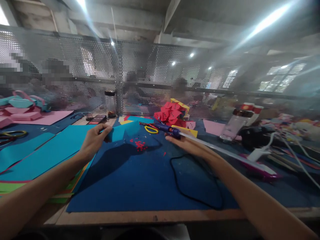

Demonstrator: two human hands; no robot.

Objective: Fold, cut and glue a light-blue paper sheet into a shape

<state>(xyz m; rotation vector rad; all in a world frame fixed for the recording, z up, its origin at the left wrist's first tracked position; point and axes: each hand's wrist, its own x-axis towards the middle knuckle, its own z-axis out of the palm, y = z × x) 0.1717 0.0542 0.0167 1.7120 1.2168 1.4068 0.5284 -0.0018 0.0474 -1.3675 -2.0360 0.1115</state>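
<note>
My left hand is closed on a folded light-blue paper piece, held just above the dark blue mat. My right hand lies to the right of it, fingers wrapped under a purple-blue glue gun whose nozzle points left toward the paper. A long clear stick runs back from the gun over my wrist. A black cord loops on the mat beneath my right forearm. Small red paper scraps lie between my hands.
Yellow-handled scissors and a pile of red folded pieces sit behind the gun. Light-blue sheets lie at left, a jar and phone at the back, a clear bottle at right. A mesh partition has people behind it.
</note>
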